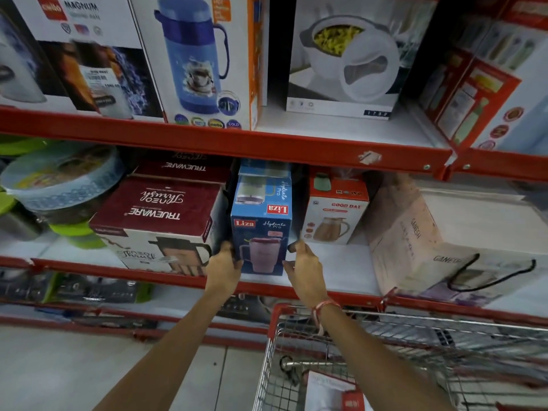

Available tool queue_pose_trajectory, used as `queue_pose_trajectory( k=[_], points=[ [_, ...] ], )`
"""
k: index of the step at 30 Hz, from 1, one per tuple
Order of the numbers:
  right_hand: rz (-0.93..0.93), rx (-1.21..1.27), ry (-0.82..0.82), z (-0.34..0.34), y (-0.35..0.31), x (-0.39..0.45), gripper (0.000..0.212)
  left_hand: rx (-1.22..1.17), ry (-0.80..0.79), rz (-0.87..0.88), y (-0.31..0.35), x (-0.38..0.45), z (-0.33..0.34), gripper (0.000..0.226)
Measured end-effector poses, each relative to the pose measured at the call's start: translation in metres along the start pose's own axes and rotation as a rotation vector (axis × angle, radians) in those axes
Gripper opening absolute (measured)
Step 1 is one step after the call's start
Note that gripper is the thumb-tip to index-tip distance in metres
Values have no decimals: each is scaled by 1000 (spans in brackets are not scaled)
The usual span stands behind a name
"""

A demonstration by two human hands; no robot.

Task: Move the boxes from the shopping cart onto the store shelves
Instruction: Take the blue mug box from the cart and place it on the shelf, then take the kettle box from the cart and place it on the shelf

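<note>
- Red steel shelves fill the aisle, stocked with boxed flasks and jugs above and to both sides of the person's fingers.
- Wire shopping cart, red at the corner, stands below and behind the right wrist; at least one white-and-red box lies in it, so by the look of it the job is not finished. How many more the cart holds cannot be told.
- Maroon box sits just beside the left fingers, on their outer side; a small white-and-orange box stands back on the shelf beyond the right fingers.
- Blue box, upright near the front edge of the middle shelf, is between the two hands and appears to be in the act of being set in place.
- Left hand is curled against the blue box's left lower edge, fingers touching it.
- Right hand is half open at the box's right lower corner, fingertips at or just off the cardboard; firm contact cannot be told.
</note>
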State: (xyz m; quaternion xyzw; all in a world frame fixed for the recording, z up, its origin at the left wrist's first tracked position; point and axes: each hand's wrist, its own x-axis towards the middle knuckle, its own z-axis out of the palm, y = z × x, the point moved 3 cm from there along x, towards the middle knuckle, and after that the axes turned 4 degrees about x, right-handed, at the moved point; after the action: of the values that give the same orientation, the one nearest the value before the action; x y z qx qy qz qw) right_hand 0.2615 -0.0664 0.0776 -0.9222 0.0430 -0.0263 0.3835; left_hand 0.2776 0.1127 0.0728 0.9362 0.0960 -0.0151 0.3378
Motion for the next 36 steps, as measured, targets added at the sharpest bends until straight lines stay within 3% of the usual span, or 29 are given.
queue_pose_trajectory(
  k=[5,8,14,19,23,25,27,32,36],
  points=[
    [-23,43,53,4,43,-58,22,-63,163,-19,-6,-39,22,36],
    [35,23,47,7,85,-104,16,-117,145,41,-3,-74,51,27],
    [317,-97,11,-9,176,-195,28,-115,-199,63,-6,-159,137,20],
    [544,-139,50,-39,234,-256,44,-49,-589,-121,-5,-227,205,22],
    [832,6,-94,-53,271,-280,62,-6,-791,-218,1,-264,237,29],
    [1004,193,-139,-55,280,-283,59,-13,-859,-273,4,-273,246,28],
    [1055,249,-183,-53,280,-281,55,-71,-908,-349,5,-279,251,29],
    [936,186,-253,-33,262,-269,35,-160,-780,-439,-4,-269,233,34],
    [841,254,-246,-33,235,-253,37,-216,-705,-414,-9,-249,193,34]
  ],
)
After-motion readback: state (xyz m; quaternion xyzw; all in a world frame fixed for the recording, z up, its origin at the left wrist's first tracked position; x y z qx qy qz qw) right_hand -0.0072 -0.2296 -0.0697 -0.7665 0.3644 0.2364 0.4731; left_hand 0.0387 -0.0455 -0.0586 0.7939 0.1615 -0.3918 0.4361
